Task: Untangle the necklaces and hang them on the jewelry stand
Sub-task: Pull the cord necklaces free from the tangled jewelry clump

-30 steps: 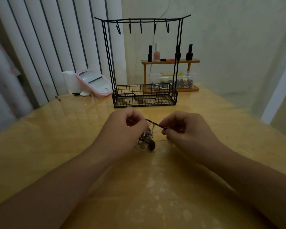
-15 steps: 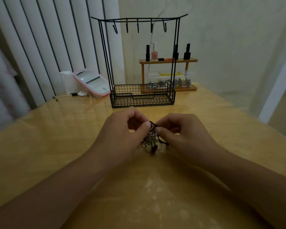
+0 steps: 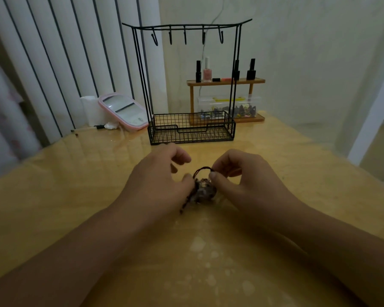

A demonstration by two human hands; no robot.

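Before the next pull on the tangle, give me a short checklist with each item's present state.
1. Right hand pinches a dark cord loop: ok.
2. Left hand fingers touch the necklace tangle; grip: cannot tell.
3. Tangle worked loose: not ok, it is one clump.
4. Hooks on the jewelry stand bare: ok.
5. Stand upright behind the hands: ok.

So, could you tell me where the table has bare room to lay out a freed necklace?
Bare table lies left of the left hand, and right of the right hand to the edge. It is crowded behind: the stand, mirror and shelf. The tangle fills the gap between the hands.
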